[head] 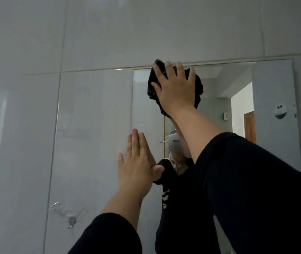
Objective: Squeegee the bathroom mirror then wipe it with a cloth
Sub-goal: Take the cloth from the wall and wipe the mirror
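A frameless rectangular mirror [272, 85] hangs on the grey tiled wall. My right hand [175, 88] presses a dark crumpled cloth [152, 83] flat against the glass at the mirror's top edge, left of centre. The cloth sticks out around my fingers and palm. My left hand [136, 162] lies flat with fingers together on the wall at the mirror's left edge, its thumb over the glass. No squeegee is in view. My right forearm in a black sleeve hides much of the mirror's lower part.
Large glossy grey tiles [91, 125] surround the mirror. A clear suction hook [70, 217] is stuck on the wall at lower left. A small white round fitting [280, 111] shows near the mirror's right edge. The mirror reflects a person in dark clothes and a doorway.
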Action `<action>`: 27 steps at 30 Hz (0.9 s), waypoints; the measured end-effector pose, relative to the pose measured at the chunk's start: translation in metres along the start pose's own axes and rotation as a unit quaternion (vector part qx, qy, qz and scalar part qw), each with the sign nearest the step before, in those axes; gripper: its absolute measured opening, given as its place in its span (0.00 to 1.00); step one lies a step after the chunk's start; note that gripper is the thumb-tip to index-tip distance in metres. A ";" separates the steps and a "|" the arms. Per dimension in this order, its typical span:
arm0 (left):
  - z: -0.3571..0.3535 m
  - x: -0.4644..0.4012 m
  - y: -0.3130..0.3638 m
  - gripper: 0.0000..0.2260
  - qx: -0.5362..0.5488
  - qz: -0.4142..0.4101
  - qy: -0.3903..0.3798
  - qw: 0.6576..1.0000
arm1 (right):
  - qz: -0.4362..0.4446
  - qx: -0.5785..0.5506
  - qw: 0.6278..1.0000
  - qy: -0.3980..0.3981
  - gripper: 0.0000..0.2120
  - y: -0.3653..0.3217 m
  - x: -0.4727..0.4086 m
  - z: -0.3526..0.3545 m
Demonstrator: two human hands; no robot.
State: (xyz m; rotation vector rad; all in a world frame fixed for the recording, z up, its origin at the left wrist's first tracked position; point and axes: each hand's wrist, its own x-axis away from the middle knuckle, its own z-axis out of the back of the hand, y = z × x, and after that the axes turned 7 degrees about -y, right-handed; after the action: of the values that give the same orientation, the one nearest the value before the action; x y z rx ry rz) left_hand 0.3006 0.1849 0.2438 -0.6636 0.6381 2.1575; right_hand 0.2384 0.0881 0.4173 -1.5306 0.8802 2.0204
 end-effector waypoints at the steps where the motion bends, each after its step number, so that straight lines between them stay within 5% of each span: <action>1: -0.001 -0.001 0.000 0.50 -0.006 0.004 0.000 1.000 | -0.010 0.000 1.000 0.005 0.25 0.009 0.005 -0.001; 9: 0.010 0.004 0.010 0.48 -0.031 0.018 -0.039 0.999 | -0.081 0.011 0.997 -0.009 0.39 0.107 0.045 0.010; 17: 0.001 -0.001 0.004 0.49 -0.033 0.007 0.001 0.999 | -0.167 0.006 0.985 -0.032 0.34 0.186 0.051 0.020; 27: 0.001 0.001 0.005 0.49 -0.014 -0.004 0.011 1.000 | -0.253 -0.046 0.966 0.007 0.31 0.198 0.117 0.008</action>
State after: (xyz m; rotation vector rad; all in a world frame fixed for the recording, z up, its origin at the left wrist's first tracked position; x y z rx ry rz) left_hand 0.2962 0.1831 0.2445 -0.7046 0.6167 2.1572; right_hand 0.0643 -0.0453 0.3493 -1.6194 0.3469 1.6927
